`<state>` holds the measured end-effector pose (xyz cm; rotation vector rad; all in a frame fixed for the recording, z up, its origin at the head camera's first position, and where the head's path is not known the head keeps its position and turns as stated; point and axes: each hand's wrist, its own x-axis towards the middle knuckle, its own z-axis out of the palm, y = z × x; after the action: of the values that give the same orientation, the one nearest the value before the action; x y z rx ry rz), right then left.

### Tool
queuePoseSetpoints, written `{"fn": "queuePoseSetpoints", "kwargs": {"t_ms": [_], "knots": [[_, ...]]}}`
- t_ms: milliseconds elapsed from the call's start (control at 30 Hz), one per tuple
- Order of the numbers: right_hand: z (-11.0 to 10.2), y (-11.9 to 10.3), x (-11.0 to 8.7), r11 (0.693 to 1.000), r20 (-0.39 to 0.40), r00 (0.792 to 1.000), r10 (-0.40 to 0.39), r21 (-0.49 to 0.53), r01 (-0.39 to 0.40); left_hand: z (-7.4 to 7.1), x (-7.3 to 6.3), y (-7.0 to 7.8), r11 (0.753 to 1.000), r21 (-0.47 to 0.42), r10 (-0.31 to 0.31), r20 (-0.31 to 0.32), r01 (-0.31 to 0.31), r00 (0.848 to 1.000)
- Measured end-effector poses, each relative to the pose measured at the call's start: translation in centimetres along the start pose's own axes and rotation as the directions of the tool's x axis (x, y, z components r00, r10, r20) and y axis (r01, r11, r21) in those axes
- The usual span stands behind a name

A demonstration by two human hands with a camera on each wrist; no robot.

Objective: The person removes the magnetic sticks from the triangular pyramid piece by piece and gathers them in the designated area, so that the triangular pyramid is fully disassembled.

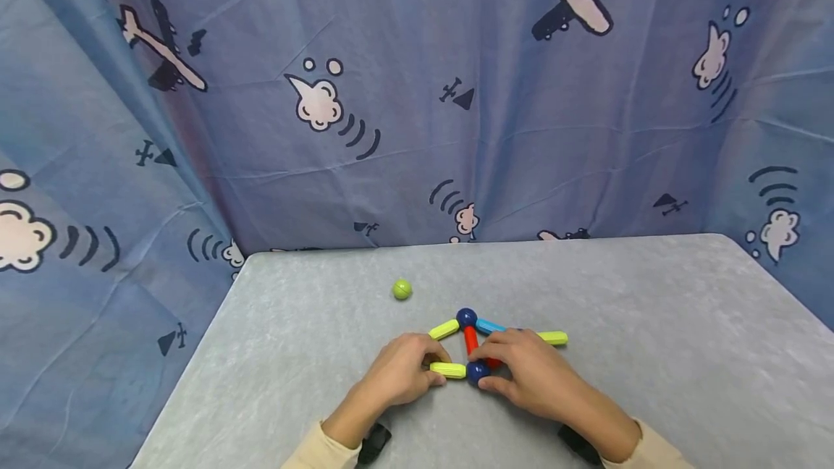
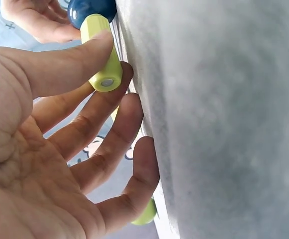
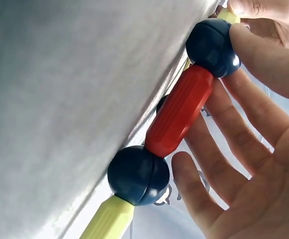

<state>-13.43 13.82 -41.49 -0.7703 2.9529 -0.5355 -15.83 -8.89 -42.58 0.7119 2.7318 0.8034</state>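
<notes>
1. A small frame of rods and balls lies at the near middle of a grey tabletop (image 1: 293, 324); at its front, a short lime rod (image 1: 448, 370) meets a navy ball (image 1: 478, 371).
2. The left hand (image 1: 405, 371) pinches that rod between thumb and fingers, its remaining fingers loosely bent and apart. The left wrist view alone shows the rod's free end, set with a silvery disc (image 2: 107, 82).
3. The right hand (image 1: 536, 368) pinches the front ball between thumb and fingers, the others spread beneath.
4. From above, that hand hides much of the frame's right side. The right wrist view uncovers it: a red rod (image 3: 180, 112) joins the front ball to another navy ball (image 3: 138, 175), where a second lime rod (image 3: 108, 219) begins.
5. The head view adds a rear navy ball (image 1: 466, 318), touched by a third lime rod (image 1: 444, 329), a blue rod (image 1: 490, 326) and a second red rod (image 1: 471, 339).
6. Visible count: three navy balls, three lime rods, two red, one blue (six rods altogether).
7. One green ball (image 1: 402, 289) sits apart, farther back.
8. Beyond hangs one blue curtain (image 1: 404, 42) printed with aeroplanes and clouds.
</notes>
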Motion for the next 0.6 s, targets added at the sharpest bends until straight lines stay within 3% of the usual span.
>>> {"fn": "queuePoseSetpoints", "kwargs": {"t_ms": [233,600], "knots": [[0.00,0.02,-0.08,1.000,-0.021,1.000,-0.008,-0.018,0.008,-0.03,0.08,-0.12,1.000,-0.020,-0.003,0.007,0.003,1.000],[0.03,-0.07,-0.17,1.000,-0.073,0.997,-0.025,-0.021,0.024,0.16,0.19,-0.29,0.999,-0.036,-0.019,-0.055,0.017,0.998]]}}
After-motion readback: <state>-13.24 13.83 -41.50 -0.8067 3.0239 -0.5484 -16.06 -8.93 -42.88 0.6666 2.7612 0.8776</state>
